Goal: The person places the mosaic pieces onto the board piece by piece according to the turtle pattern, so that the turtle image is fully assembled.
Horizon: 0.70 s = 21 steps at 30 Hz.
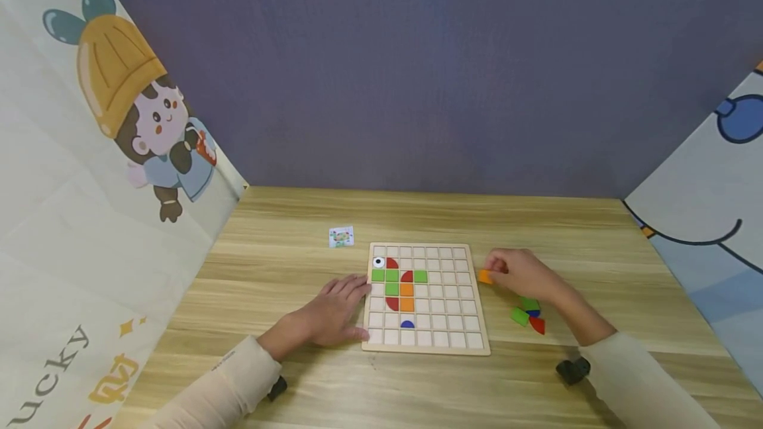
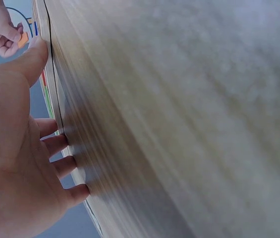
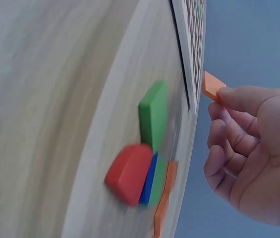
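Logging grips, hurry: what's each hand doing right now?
Left hand: open, touching the edge of the board.
Right hand: closed, holding an orange tile.

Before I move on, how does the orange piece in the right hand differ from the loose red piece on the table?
The orange piece is pinched in the right hand, while the red piece lies on the table. The orange piece looks straight-edged; the red piece has a curved edge. The red piece lies close by a green piece; the orange piece is apart from it. Neither is set in the board.
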Available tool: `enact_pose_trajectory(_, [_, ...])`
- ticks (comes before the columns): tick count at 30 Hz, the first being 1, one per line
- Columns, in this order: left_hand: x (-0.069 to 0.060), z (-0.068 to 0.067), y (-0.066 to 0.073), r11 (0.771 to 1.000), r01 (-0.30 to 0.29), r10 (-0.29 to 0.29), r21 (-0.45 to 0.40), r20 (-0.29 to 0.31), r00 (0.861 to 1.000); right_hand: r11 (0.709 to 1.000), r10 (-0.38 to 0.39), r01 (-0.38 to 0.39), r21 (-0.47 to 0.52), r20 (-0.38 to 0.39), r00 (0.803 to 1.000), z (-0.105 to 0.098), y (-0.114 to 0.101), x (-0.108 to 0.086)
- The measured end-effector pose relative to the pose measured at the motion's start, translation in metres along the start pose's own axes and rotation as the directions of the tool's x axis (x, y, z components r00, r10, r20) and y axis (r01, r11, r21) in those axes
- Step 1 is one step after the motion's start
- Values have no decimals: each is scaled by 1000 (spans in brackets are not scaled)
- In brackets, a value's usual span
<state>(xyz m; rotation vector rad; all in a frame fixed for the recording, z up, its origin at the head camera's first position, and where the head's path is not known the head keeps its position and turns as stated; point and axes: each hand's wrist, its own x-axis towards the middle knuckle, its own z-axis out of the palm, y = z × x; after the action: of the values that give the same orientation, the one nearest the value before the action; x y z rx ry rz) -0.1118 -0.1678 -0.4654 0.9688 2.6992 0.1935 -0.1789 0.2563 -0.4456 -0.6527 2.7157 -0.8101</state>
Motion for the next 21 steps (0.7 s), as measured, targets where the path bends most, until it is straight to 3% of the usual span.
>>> enact_pose_trajectory(21, [0,0,0,1000,-4,4,3,-4,1000,994,-99,96,51,73,992,24,-36,28])
